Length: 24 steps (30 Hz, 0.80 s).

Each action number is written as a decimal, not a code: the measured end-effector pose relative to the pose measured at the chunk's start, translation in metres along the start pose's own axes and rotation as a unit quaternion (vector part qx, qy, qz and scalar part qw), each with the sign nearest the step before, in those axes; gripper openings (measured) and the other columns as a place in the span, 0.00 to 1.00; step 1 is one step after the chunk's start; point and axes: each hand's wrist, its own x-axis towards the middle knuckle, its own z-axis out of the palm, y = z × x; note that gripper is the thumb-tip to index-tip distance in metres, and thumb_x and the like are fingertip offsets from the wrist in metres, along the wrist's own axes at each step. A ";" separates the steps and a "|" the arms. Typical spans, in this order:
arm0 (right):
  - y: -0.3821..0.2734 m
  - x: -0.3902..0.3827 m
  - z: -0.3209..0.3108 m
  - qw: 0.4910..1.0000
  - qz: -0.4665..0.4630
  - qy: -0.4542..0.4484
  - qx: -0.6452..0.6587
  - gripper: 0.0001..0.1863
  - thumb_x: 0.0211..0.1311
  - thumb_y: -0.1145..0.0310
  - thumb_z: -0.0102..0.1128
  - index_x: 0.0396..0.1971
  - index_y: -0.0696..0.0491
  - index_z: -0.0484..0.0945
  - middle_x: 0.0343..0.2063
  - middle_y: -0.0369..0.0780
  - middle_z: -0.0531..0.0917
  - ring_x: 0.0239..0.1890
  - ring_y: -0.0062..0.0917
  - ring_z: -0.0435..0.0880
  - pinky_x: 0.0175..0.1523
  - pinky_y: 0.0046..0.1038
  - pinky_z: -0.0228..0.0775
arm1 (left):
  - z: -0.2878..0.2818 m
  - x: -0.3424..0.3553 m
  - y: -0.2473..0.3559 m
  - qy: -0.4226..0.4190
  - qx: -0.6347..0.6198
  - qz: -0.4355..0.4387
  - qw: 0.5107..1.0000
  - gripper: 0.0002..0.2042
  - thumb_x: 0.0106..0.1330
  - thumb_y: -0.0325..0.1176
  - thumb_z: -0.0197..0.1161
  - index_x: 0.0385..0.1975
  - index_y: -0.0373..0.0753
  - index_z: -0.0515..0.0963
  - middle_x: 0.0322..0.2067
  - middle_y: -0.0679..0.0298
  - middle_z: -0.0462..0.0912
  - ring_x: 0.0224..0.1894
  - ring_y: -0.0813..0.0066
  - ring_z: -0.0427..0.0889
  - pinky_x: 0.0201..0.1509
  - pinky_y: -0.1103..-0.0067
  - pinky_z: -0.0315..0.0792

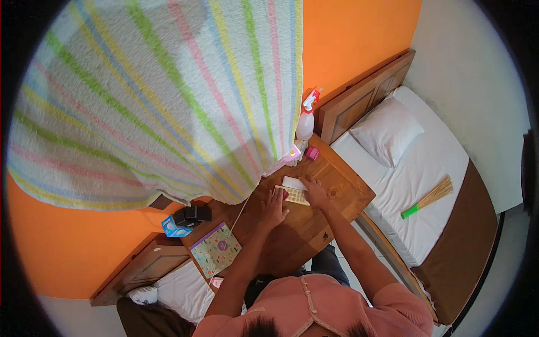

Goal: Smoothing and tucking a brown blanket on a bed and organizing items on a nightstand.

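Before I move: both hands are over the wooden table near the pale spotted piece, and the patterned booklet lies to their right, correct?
No: in the head view the patterned booklet lies left of both the left hand and the right hand, which are indeed over the wooden table, near the pale spotted piece.

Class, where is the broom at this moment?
In the head view, the broom lies on the bed at right, between the white pillow and the brown cover.
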 end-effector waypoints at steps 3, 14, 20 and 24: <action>0.017 -0.014 0.010 1.000 0.007 0.029 0.006 0.33 0.54 0.72 0.58 0.62 0.42 0.62 0.55 0.51 0.65 0.55 0.49 0.66 0.56 0.45 0.65 | 0.004 0.003 0.010 -0.036 0.006 -0.003 0.999 0.42 0.58 0.40 0.63 0.68 0.42 0.43 0.69 0.56 0.42 0.69 0.49 0.45 0.61 0.41 0.51; 0.019 -0.071 0.010 0.997 0.009 0.049 0.053 0.30 0.53 0.77 0.57 0.60 0.50 0.66 0.46 0.53 0.67 0.50 0.49 0.69 0.53 0.42 0.66 | 0.019 -0.057 0.026 -0.030 0.078 -0.007 0.996 0.38 0.57 0.39 0.64 0.66 0.42 0.51 0.69 0.59 0.46 0.66 0.53 0.55 0.62 0.40 0.47; 0.022 -0.111 0.010 0.996 0.005 0.078 0.053 0.30 0.56 0.72 0.57 0.62 0.46 0.63 0.41 0.52 0.67 0.43 0.48 0.72 0.49 0.41 0.67 | -0.002 -0.071 0.049 -0.098 0.147 -0.010 0.984 0.36 0.59 0.45 0.60 0.65 0.42 0.54 0.64 0.57 0.57 0.67 0.53 0.54 0.62 0.37 0.40; 0.017 -0.126 0.012 0.996 0.061 0.047 0.042 0.31 0.55 0.70 0.58 0.61 0.45 0.63 0.42 0.51 0.68 0.44 0.47 0.73 0.48 0.41 0.69 | -0.017 -0.024 0.048 0.032 0.072 -0.014 0.997 0.34 0.58 0.46 0.61 0.63 0.41 0.58 0.62 0.55 0.62 0.65 0.53 0.57 0.63 0.41 0.44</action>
